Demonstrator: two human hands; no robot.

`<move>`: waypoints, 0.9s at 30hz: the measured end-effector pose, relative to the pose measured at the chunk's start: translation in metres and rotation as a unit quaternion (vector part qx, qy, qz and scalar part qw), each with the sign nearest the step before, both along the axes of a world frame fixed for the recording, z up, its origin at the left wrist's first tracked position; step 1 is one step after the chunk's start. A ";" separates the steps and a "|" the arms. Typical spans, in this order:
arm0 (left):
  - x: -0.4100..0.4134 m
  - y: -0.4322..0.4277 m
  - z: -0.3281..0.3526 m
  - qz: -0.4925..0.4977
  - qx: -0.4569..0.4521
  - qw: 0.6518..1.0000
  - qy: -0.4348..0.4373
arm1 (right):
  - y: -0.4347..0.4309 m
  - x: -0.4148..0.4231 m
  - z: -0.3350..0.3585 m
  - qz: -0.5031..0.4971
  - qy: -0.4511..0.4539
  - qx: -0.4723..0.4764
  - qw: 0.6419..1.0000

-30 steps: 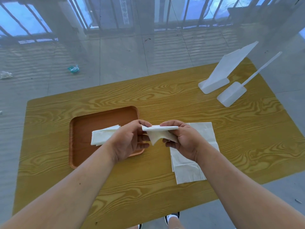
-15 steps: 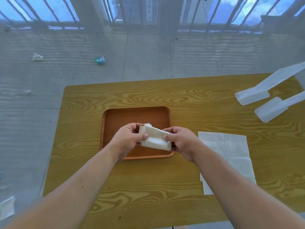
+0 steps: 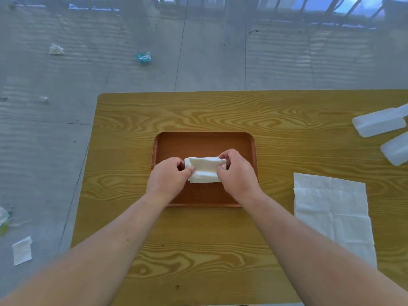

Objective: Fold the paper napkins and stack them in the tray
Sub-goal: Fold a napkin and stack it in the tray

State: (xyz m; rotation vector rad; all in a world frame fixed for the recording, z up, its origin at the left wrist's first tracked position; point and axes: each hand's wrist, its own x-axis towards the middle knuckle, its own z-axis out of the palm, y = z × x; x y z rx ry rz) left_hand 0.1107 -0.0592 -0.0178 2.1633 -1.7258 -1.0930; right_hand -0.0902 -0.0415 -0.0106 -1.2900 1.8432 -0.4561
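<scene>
A brown wooden tray [image 3: 205, 141] lies in the middle of the yellow wood-grain table [image 3: 220, 111]. Over the tray's centre a folded white napkin [image 3: 205, 170] is pinched at both ends: my left hand [image 3: 169, 176] grips its left end, my right hand [image 3: 237, 173] its right end. It seems to rest on another folded napkin underneath, mostly hidden. Unfolded white napkins [image 3: 331, 208] lie flat on the table to the right of the tray.
Two white plastic holders [image 3: 378, 125] [image 3: 396, 149] lie at the table's right edge. The grey floor beyond and left of the table holds scraps: a crumpled white tissue [image 3: 56, 49], a teal wrapper [image 3: 143, 56], a white napkin piece [image 3: 21, 250].
Both hands carried the folded napkin left from above the loose napkins to over the tray and lowered it. My view swung left, so the tray now sits central.
</scene>
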 end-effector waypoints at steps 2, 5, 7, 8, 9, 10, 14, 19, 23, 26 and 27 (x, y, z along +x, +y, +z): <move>-0.001 0.002 -0.001 -0.011 -0.016 0.999 -0.029 | 0.002 0.004 -0.003 0.036 0.065 -0.029 0.997; -0.003 0.010 0.000 -0.009 -0.087 0.995 -0.050 | 0.010 0.006 -0.003 0.060 0.151 -0.120 0.979; -0.004 0.017 0.004 -0.051 -0.172 0.983 -0.048 | 0.018 0.005 -0.001 0.087 0.169 -0.195 0.962; -0.004 0.021 0.006 -0.092 -0.208 0.973 -0.049 | 0.024 0.003 0.000 0.113 0.170 -0.223 0.953; -0.004 0.026 0.007 -0.137 -0.231 0.962 -0.053 | 0.030 0.002 0.000 0.147 0.169 -0.239 0.945; -0.004 0.029 0.007 -0.178 -0.236 0.954 -0.056 | 0.036 0.002 -0.001 0.183 0.167 -0.243 0.938; -0.008 0.038 0.001 -0.293 -0.182 0.936 -0.077 | 0.050 -0.002 -0.005 0.269 0.170 -0.150 0.936; -0.016 0.035 -0.004 -0.326 -0.095 0.930 -0.145 | 0.043 -0.013 -0.012 0.334 0.188 -0.022 0.923; -0.035 0.034 0.006 -0.303 -0.105 0.930 -0.180 | 0.048 -0.026 -0.004 0.332 0.183 -0.031 0.925; -0.067 0.038 0.017 -0.303 -0.138 0.929 -0.160 | 0.064 -0.055 0.010 0.245 0.165 -0.083 0.952; -0.081 0.040 0.021 -0.315 -0.144 0.927 -0.143 | 0.071 -0.069 0.015 0.209 0.163 -0.094 0.960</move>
